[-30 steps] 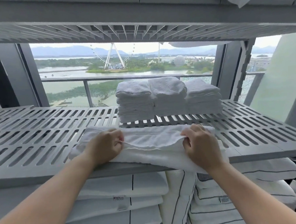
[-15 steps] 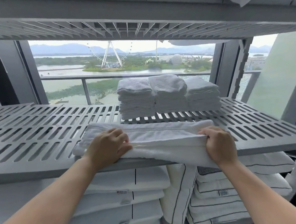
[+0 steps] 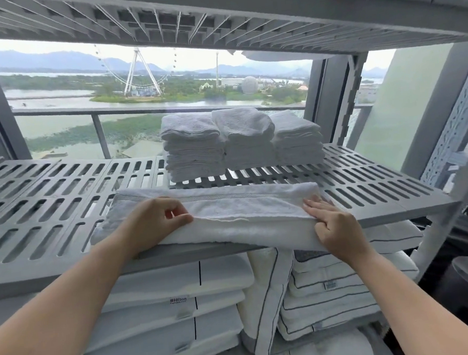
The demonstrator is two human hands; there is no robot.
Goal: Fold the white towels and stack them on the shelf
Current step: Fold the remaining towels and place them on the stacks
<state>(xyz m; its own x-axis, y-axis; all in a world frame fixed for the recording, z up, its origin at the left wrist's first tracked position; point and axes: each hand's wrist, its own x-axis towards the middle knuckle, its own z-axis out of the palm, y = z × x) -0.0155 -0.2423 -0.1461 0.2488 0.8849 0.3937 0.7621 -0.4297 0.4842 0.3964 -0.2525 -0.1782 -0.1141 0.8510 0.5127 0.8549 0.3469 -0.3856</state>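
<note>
Now | towel (image 3: 243,208) folded lengthwise, lying along front edge of slatted shelf (image 3: 50,215) | left hand (image 3: 153,224) fingers curled, pinching its top layer | right hand (image 3: 333,223) fingers straight, pressing its right end | three folded stacks (image 3: 241,140) behind, apart

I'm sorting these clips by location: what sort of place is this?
Probably a hotel linen store. A grey slatted shelf holds stacks of folded white towels, pillows with a Hilton label lie below, and the window looks down over water.
</note>
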